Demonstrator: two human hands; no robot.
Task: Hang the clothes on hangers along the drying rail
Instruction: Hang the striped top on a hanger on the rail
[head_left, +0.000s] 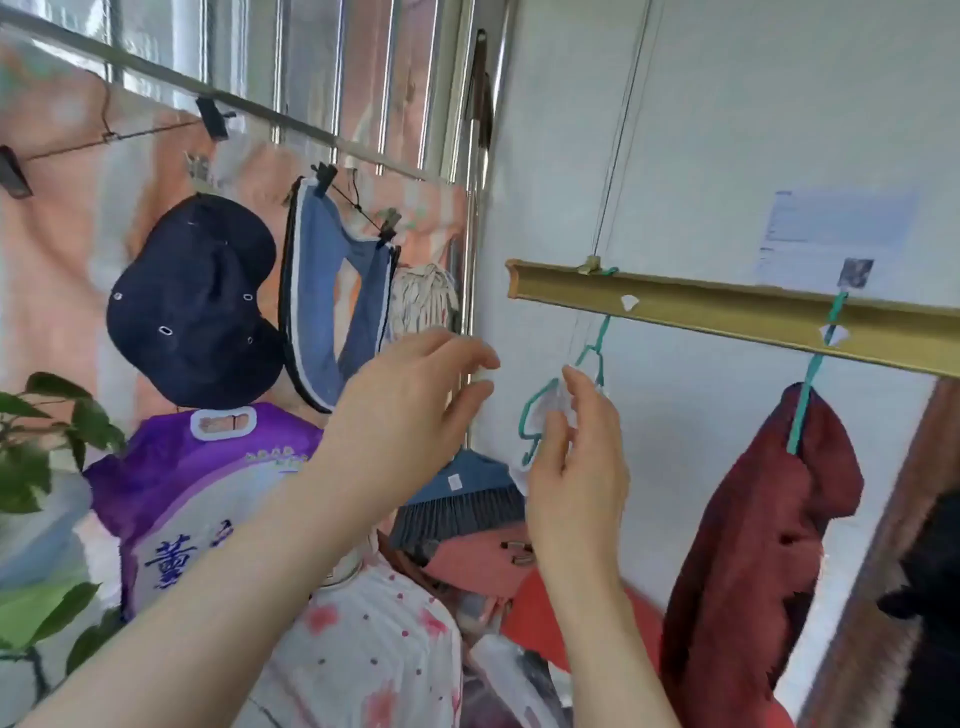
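Observation:
A gold drying rail runs across the right half, hung from thin cords. A green hanger hooks into its left hole. My right hand pinches a small white, see-through piece of cloth at that hanger's shoulder. My left hand is raised just left of it, fingers loosely curved and spread, holding nothing that I can see. Further right a dark red garment hangs from a second green hanger on the rail.
A navy cap and blue cloth are clipped to a line by the window. Below lie a purple bag, a broom head, red items and a spotted white cloth. Plant leaves at left; white wall behind.

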